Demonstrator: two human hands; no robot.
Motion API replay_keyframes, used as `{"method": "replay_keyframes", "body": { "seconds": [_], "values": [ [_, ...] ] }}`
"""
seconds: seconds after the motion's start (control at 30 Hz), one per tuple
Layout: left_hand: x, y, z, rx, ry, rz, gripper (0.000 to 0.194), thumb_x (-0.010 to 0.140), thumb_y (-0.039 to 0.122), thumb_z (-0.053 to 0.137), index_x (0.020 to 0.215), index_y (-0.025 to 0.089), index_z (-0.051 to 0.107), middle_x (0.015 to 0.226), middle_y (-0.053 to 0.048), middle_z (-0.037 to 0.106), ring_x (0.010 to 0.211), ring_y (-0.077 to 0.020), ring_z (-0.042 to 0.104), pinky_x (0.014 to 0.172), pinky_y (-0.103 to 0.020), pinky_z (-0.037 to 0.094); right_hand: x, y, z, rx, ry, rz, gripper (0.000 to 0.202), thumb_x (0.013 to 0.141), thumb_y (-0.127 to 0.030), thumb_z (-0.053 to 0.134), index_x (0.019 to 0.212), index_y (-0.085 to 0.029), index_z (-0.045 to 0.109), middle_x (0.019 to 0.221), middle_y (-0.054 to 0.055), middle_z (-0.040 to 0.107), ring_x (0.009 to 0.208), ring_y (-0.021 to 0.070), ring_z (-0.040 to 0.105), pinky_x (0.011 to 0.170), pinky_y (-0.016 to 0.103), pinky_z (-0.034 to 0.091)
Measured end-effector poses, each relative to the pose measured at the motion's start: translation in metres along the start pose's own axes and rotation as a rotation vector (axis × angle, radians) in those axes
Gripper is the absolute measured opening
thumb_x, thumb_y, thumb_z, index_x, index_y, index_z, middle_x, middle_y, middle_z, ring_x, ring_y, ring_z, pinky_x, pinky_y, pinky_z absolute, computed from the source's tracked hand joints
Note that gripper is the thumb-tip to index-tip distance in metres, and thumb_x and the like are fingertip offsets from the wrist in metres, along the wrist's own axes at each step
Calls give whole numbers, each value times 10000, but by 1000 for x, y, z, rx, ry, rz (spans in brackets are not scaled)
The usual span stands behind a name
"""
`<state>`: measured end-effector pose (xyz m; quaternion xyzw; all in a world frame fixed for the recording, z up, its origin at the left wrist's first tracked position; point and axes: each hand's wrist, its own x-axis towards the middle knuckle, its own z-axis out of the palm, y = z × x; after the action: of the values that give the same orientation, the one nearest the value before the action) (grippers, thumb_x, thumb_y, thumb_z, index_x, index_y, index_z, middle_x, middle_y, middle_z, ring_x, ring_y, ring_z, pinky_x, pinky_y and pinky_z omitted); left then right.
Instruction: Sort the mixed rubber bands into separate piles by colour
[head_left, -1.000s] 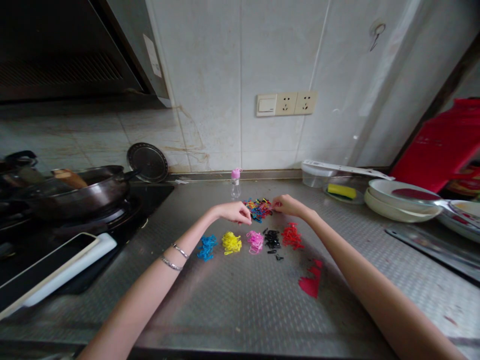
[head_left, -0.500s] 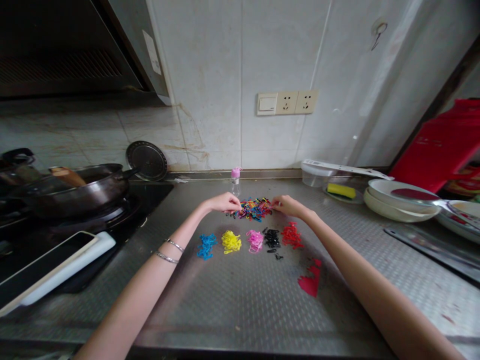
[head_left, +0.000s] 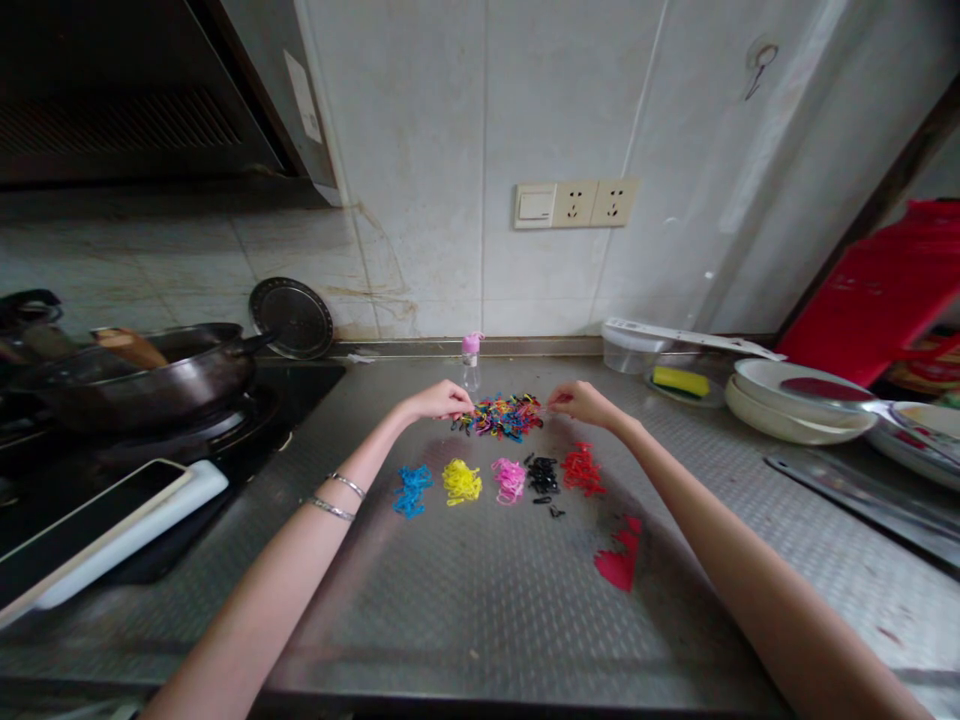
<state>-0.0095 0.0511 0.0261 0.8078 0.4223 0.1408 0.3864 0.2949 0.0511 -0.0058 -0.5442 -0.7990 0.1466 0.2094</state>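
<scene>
As five single-color piles (head_left: 509,481) lie sorted on the counter (head_left: 450,610), a mixed heap of clips (head_left: 502,418) behind them remains unsorted, left hand (head_left: 441,400) and right hand (head_left: 583,402) at its ends, fingers' grip impossible to tell.

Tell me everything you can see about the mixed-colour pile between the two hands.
The mixed-colour pile is a loose, low heap of small, plastic-looking pieces, blue, red, yellow and black among them. It lies on the metal counter, in front of the pink-capped bottle and behind a row of single-colour piles. The left hand is at its left end, the right hand beside its right; finger contact is too small to confirm.
</scene>
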Motion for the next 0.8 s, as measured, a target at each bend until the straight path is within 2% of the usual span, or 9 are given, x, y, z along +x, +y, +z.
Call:
{"method": "replay_keyframes", "body": {
  "seconds": [0.1, 0.2, 0.43, 0.6, 0.7, 0.8],
  "values": [
    [0, -1, 0, 8, 13, -9, 324, 701, 407, 549, 774, 102, 629, 508, 14, 493, 388, -35, 332, 373, -177, 206, 0, -7, -5, 104, -31, 35, 224, 687, -291, 524, 774, -127, 649, 666, 26, 639, 548, 100, 533, 478, 175, 411],
    [1, -3, 1, 22, 31, -7, 303, 699, 382, 550, 769, 100, 635, 501, 17, 493, 397, -39, 341, 387, -178, 218, 0, -22, -7, 189, -93, 6, 253, 678, -319, 537, 797, -128, 651, 690, 26, 645, 555, 98, 529, 451, 165, 405],
    [11, -16, 6, 44, 26, 72, 177, 617, 246, 615, 698, 92, 646, 562, -2, 569, 501, -66, 429, 498, -188, 318, -5, -73, 4, 258, -408, -174, 224, 647, -250, 530, 788, -143, 666, 654, 6, 635, 549, 91, 525, 442, 157, 384],
    [13, -17, 13, 95, -39, 107, 174, 620, 214, 595, 728, 93, 657, 640, -25, 617, 558, -87, 482, 539, -192, 343, -8, -91, 15, 203, -581, -237, 216, 607, -176, 509, 745, -138, 671, 673, 11, 645, 568, 94, 534, 464, 161, 393],
    [13, -16, 19, 144, -81, 110, 182, 617, 205, 591, 746, 96, 660, 673, -31, 630, 572, -93, 498, 544, -189, 348, -8, -94, 16, 181, -631, -227, 232, 600, -170, 506, 760, -136, 670, 664, 11, 641, 555, 91, 528, 463, 160, 389],
    [14, -15, 23, 190, -83, 93, 185, 617, 211, 590, 751, 103, 658, 670, -25, 629, 557, -91, 496, 535, -186, 348, -7, -93, 13, 171, -601, -247, 232, 611, -176, 496, 763, -140, 668, 659, 3, 631, 546, 80, 512, 455, 151, 369]
  ]
}}
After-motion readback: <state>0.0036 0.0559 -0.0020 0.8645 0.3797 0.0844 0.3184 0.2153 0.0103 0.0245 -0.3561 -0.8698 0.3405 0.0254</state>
